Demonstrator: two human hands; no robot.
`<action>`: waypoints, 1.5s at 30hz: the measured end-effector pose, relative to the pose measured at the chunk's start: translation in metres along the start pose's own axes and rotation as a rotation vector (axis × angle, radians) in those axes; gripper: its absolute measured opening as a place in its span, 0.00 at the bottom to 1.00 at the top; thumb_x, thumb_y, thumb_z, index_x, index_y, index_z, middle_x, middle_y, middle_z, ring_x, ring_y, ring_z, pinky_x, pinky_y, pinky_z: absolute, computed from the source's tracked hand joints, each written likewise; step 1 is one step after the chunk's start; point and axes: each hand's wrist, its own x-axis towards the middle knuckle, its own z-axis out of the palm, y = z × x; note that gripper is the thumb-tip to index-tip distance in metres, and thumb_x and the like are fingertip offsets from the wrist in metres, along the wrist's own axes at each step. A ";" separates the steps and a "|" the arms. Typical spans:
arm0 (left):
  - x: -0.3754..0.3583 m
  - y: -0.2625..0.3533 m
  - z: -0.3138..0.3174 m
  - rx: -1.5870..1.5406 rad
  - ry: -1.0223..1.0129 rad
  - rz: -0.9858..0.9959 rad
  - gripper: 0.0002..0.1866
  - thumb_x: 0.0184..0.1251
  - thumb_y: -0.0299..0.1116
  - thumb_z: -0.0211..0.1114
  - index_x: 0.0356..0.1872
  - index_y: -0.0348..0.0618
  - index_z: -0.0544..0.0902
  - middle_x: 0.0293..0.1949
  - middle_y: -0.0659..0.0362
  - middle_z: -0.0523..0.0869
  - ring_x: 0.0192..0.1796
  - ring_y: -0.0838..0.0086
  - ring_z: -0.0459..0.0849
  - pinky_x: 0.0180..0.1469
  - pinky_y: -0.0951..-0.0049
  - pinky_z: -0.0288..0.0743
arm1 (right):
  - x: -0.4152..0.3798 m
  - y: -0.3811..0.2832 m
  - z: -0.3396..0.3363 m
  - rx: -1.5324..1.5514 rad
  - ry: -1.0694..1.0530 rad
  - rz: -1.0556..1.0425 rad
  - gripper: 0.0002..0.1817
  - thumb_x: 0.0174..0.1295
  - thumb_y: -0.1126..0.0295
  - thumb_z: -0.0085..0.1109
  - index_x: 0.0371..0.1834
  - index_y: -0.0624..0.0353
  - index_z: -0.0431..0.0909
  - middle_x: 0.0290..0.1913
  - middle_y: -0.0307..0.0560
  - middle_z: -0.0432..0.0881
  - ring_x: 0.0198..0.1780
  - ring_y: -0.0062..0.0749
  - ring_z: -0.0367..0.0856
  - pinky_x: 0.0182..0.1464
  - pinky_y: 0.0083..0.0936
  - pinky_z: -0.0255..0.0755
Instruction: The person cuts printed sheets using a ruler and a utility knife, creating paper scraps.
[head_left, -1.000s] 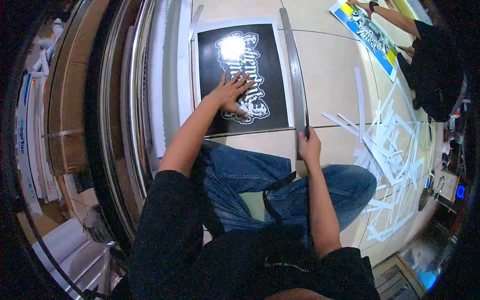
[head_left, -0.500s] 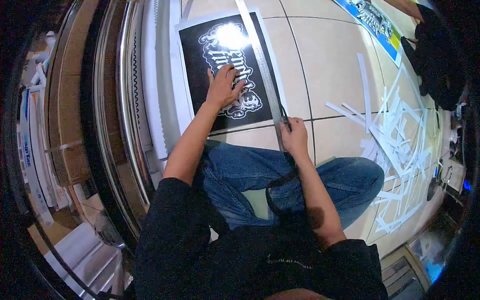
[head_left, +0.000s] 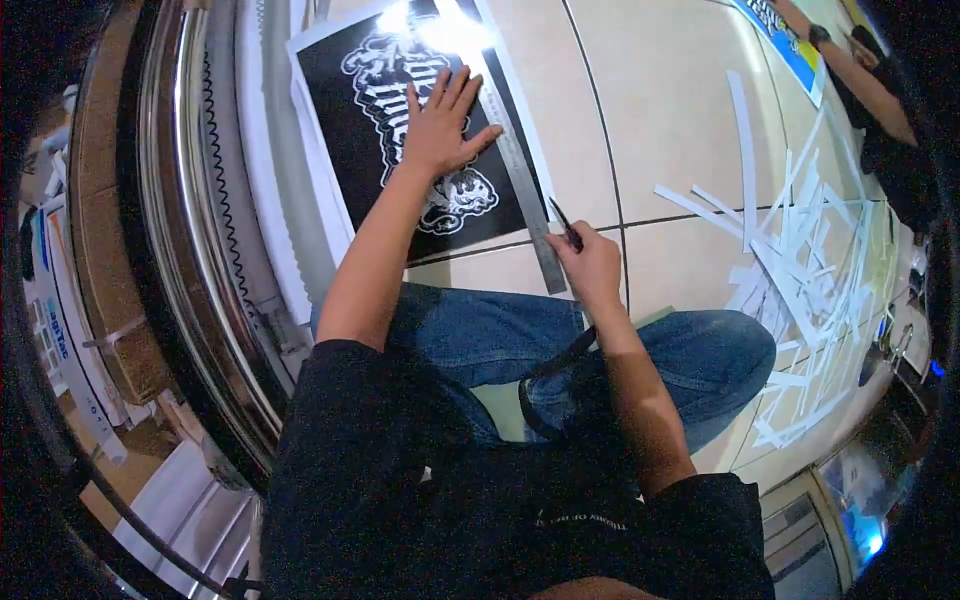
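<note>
A black print (head_left: 335, 125) with white ornate lettering and pale borders lies on the tiled floor before me. My left hand (head_left: 440, 130) rests on it, fingers spread, its thumb reaching the edge of a long metal ruler (head_left: 522, 190). That ruler runs lengthwise along the print's right side, its near end sticking out past the print. In my right hand (head_left: 592, 268) is a slim black utility knife (head_left: 567, 226), its tip pointing up beside the print's lower right corner. The fingers of this hand are close to the ruler's near end.
Several white paper strips (head_left: 800, 270) lie heaped on the floor at right. Another person's arm (head_left: 850, 75) reaches over a blue and yellow print (head_left: 785, 50) at upper right. Metal rollers (head_left: 185, 180) and a cardboard box (head_left: 105, 230) line the left.
The print appears further left and higher in view. My left hand has spread, its thumb now at the ruler. The knife now points forward from my right hand. The other person's arm has come lower.
</note>
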 end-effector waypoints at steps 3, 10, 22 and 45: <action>-0.005 -0.002 -0.004 0.024 -0.009 0.013 0.50 0.64 0.75 0.51 0.81 0.58 0.54 0.82 0.58 0.53 0.83 0.60 0.48 0.76 0.28 0.35 | 0.002 -0.004 0.000 0.012 -0.037 0.093 0.19 0.61 0.55 0.70 0.33 0.62 0.81 0.29 0.55 0.86 0.32 0.52 0.87 0.36 0.41 0.78; -0.001 0.007 -0.005 0.097 0.027 0.044 0.50 0.62 0.76 0.52 0.80 0.61 0.56 0.82 0.59 0.53 0.82 0.55 0.48 0.72 0.22 0.36 | 0.000 0.000 0.011 0.077 -0.025 0.153 0.17 0.63 0.57 0.69 0.33 0.62 0.80 0.28 0.52 0.86 0.31 0.47 0.87 0.36 0.38 0.77; -0.001 0.004 0.005 0.033 0.052 0.088 0.51 0.63 0.77 0.51 0.81 0.58 0.54 0.82 0.65 0.52 0.83 0.61 0.46 0.71 0.18 0.33 | 0.000 0.006 0.017 0.132 0.007 0.197 0.17 0.63 0.59 0.70 0.34 0.63 0.78 0.29 0.53 0.86 0.32 0.44 0.86 0.36 0.37 0.77; 0.000 0.003 0.003 0.020 0.042 0.093 0.46 0.68 0.71 0.49 0.81 0.57 0.54 0.82 0.65 0.54 0.83 0.57 0.48 0.71 0.19 0.33 | 0.001 0.003 0.012 0.090 -0.060 0.248 0.17 0.64 0.56 0.68 0.34 0.61 0.78 0.29 0.54 0.85 0.33 0.50 0.86 0.37 0.41 0.76</action>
